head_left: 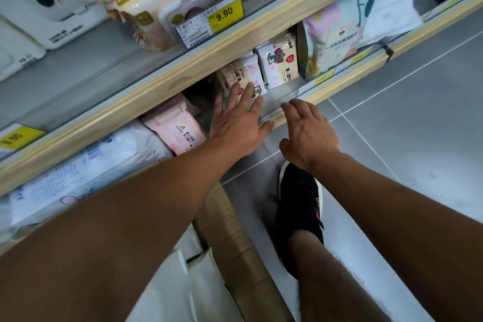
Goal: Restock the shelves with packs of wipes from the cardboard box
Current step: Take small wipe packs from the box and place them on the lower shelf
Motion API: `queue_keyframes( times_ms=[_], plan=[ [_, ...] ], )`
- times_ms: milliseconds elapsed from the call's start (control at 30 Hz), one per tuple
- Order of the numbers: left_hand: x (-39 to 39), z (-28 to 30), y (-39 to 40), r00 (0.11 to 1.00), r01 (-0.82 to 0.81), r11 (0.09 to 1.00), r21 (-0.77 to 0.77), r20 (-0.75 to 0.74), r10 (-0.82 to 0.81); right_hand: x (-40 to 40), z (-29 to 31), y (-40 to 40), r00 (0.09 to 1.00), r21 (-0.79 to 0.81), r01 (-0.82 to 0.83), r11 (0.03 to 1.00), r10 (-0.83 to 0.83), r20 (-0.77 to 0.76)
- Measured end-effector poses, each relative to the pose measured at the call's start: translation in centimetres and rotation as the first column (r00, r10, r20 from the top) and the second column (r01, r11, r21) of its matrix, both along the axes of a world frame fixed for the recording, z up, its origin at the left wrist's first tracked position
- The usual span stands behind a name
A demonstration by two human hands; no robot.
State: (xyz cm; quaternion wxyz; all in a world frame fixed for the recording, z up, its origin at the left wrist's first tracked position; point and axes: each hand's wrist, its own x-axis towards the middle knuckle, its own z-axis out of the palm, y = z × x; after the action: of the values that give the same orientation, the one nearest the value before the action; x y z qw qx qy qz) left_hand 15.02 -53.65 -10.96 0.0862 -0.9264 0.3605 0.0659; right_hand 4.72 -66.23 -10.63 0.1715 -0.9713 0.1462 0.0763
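My left hand (239, 123) reaches into the lower shelf with fingers spread, its fingertips resting on a white and cream pack of wipes with a bear print (241, 77). A second bear-print pack (281, 61) stands just right of it. My right hand (308, 131) hovers flat and open over the wooden front rail of the lower shelf (339, 86), holding nothing. The cardboard box (235, 238) sits on the floor below my arms, one brown flap showing, with white packs (193, 282) inside it.
A pink wipes pack (175, 128) and large white packs (86, 165) lie left on the lower shelf. A pastel bag (334, 36) stands at its right. The upper shelf (183, 65) holds cream packs and yellow price tags (226, 14). My black shoe (300, 206) rests on grey floor tiles.
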Motion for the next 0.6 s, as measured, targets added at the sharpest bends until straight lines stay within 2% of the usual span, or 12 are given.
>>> queue_keyframes(
  times_ms=[333,500,600],
  plan=[
    [-9.5,13.4,10.2,0.999,0.040,0.971,-0.237,0.028,-0.034,-6.7,15.9,3.6,0.986,-0.205,-0.165,0.965,0.166,-0.009],
    [-15.5,19.3,17.7,1.000,-0.005,0.951,-0.308,0.004,0.007,-11.0,22.2,10.5,0.965,-0.241,-0.248,0.938,0.261,0.023],
    [-17.8,20.5,22.0,0.999,-0.038,0.943,-0.332,-0.006,0.038,-12.8,23.6,15.0,0.954,-0.223,-0.283,0.933,0.298,0.036]
  ],
)
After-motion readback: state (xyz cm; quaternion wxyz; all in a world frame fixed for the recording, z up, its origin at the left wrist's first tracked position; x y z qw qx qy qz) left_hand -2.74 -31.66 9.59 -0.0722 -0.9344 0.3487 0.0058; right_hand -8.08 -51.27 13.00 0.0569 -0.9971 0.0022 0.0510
